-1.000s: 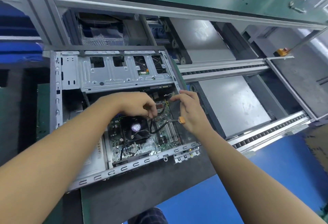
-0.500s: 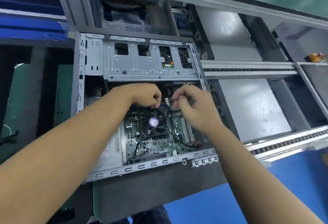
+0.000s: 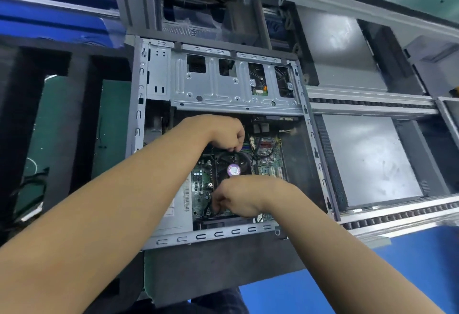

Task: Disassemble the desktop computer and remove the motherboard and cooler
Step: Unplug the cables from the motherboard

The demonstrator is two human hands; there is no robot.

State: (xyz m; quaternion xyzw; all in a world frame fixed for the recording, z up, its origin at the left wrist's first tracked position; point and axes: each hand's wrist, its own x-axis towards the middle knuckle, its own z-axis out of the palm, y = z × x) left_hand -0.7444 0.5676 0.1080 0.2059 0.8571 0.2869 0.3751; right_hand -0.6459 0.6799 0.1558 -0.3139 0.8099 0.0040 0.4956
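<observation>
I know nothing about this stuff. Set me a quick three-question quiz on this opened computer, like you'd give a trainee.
1. True or false: the cooler is already lifted out of the case.
2. The left hand sits at the cooler's: A) far edge, B) near edge, C) nowhere close.
3. What colour is the round sticker at the cooler's centre?
Key: 1 false, it sits on the motherboard inside the case; 2 A; 3 purple.

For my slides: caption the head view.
Left hand at the cooler's far edge, right hand pinching a cable on the motherboard, inside the case.
</observation>
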